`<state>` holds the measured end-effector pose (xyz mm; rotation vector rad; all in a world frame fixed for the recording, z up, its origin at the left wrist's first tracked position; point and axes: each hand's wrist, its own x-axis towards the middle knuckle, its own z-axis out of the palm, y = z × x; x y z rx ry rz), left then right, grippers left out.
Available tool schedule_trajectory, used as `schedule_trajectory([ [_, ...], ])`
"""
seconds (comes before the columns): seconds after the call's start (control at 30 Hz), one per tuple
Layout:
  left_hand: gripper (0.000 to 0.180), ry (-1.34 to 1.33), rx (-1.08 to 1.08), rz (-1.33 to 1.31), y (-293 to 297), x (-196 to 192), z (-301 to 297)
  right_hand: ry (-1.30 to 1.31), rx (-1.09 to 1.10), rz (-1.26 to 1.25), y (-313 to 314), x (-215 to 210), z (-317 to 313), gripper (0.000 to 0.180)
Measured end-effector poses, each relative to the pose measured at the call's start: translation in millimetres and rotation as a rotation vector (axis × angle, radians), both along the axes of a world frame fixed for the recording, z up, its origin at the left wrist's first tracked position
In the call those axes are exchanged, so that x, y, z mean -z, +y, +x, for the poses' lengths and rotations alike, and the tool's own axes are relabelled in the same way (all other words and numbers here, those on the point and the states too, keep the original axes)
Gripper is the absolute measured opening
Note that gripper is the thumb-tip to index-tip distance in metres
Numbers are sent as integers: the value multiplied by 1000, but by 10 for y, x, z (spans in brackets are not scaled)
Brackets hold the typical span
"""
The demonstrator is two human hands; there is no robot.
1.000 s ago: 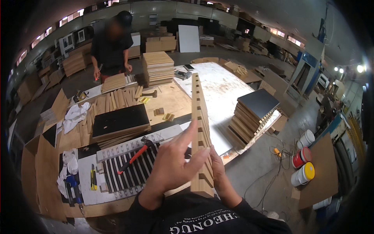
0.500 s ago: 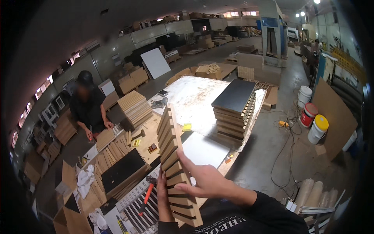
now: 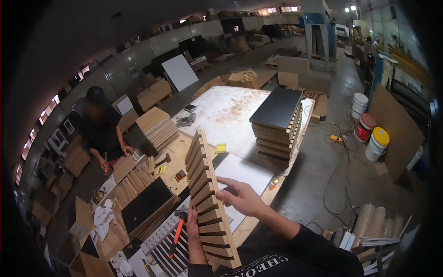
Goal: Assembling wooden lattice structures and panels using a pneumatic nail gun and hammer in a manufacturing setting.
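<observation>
A slatted wooden panel (image 3: 213, 203) stands nearly upright in front of me, its row of pale slats separated by dark gaps along a long side strip. My left hand (image 3: 194, 233) grips it at its lower left edge, the fingers partly hidden behind the slats. At the panel's right side is my right hand (image 3: 242, 197), index finger stretched out and thumb apart, the tips at the long strip. Below the panel, left of my left hand, a hammer (image 3: 177, 235) with an orange handle lies across a jig (image 3: 159, 251) of dark and light strips.
Left of the jig sit a black-topped board stack (image 3: 146, 205) and loose wood strips (image 3: 121, 212). A co-worker (image 3: 99, 124) handles slats at the far left. Black-topped panels (image 3: 277, 108) are stacked on the white table (image 3: 230, 104). Buckets (image 3: 377, 144) and cables (image 3: 339, 173) occupy the floor at right.
My right thumb has come off the slats, and the right hand has shifted up and right to the panel's edge. The left hand keeps its hold.
</observation>
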<state>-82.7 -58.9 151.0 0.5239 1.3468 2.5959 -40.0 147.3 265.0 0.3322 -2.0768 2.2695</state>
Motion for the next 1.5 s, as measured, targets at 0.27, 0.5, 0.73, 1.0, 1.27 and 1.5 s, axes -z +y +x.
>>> schedule_trajectory([
  [0.27, 60, -20, 31, 9, -106, 139, -101, -46, 37, -83, -132, 106, -102, 41],
  [0.5, 64, 44, 17, 26, -89, 284, -67, -79, 60, -146, -57, 320, -288, 29],
  [0.73, 69, -40, 37, 93, -58, 426, 18, -156, 94, -159, -87, 303, -297, 27],
  [1.0, 59, -137, 36, 2, 46, 617, 121, -252, 75, -24, -32, 381, -397, 31],
  [1.27, 53, -188, 73, 32, 209, 649, 85, -286, 82, 234, 24, 432, -190, 49],
  [1.5, 54, 3, 130, -1210, 218, 501, -432, -320, 56, 34, 517, 747, -241, 56],
])
